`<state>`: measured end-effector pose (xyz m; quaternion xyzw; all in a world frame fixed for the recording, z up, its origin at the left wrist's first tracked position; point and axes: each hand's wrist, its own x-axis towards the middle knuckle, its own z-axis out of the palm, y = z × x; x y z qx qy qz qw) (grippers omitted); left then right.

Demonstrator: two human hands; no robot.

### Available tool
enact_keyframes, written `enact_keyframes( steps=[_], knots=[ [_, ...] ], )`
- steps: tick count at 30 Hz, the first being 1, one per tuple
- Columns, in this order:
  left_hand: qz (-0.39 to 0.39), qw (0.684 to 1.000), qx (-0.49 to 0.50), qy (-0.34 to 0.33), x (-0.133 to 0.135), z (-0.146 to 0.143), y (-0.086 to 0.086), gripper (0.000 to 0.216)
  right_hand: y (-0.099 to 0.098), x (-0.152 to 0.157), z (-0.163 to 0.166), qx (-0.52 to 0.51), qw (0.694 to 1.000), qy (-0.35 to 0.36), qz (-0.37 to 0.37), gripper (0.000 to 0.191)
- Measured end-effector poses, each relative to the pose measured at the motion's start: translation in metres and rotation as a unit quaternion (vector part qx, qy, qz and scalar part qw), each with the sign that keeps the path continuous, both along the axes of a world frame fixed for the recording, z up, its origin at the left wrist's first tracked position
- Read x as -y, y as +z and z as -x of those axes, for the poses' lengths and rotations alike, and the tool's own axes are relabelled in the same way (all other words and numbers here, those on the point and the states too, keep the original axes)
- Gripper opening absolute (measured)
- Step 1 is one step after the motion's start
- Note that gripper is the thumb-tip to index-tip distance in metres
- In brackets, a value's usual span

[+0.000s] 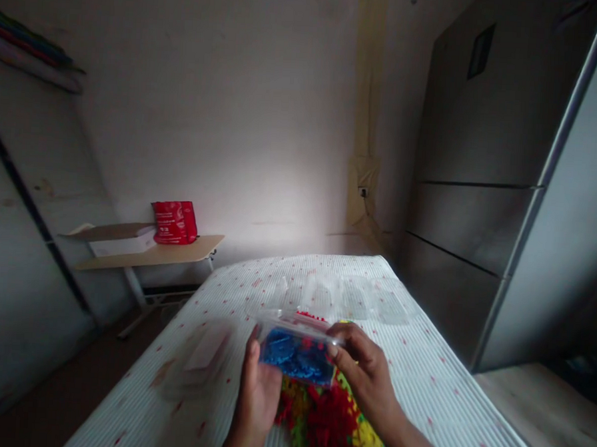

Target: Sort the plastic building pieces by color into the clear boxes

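A clear plastic box [296,353] full of blue pieces is held up between both hands above the table. My left hand [257,391] cups its left end and underside, fingers closed round it. My right hand [365,370] grips its right end, thumb on the top edge. Below the box lies a pile of red, yellow and green plastic pieces [331,419] on the white spotted tablecloth [421,363]. A few red pieces show just behind the box.
Several empty clear plastic containers [345,296] stand in a row further back on the table. A clear lid [204,358] lies to the left. A grey refrigerator [505,181] stands to the right. A side table [151,256] with a red bag [175,221] stands by the wall.
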<state>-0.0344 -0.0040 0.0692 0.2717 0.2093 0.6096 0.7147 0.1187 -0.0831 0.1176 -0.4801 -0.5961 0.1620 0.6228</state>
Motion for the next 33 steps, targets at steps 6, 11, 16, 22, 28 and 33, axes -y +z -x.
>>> enact_keyframes(
  steps=[6, 11, 16, 22, 28, 33],
  knots=[
    [-0.001, 0.995, 0.058, -0.081, 0.016, -0.013, -0.009, 0.047, -0.014, -0.003, 0.015, 0.075, 0.995, -0.043, -0.045, 0.016],
    [0.007, 0.999, 0.029, -0.04, 0.009, -0.006, -0.011, 0.058, -0.02, -0.002, 0.015, 0.156, 0.985, -0.027, -0.064, 0.02],
    [-0.001, 1.0, 0.003, -0.025, 0.007, -0.005, -0.016, 0.061, -0.02, -0.003, 0.007, 0.205, 0.973, -0.053, -0.092, 0.016],
    [-0.016, 0.999, -0.011, -0.05, 0.011, -0.007, -0.014, 0.06, -0.02, -0.001, 0.006, 0.18, 0.976, -0.062, -0.108, 0.016],
    [-0.026, 0.995, 0.023, -0.098, 0.013, -0.007, -0.014, 0.057, -0.007, 0.003, 0.002, 0.082, 0.99, -0.082, -0.08, 0.025],
    [-0.019, 0.994, 0.029, -0.102, 0.01, -0.006, -0.018, 0.054, -0.008, 0.001, -0.003, 0.073, 0.987, -0.116, -0.088, 0.018]
  ],
)
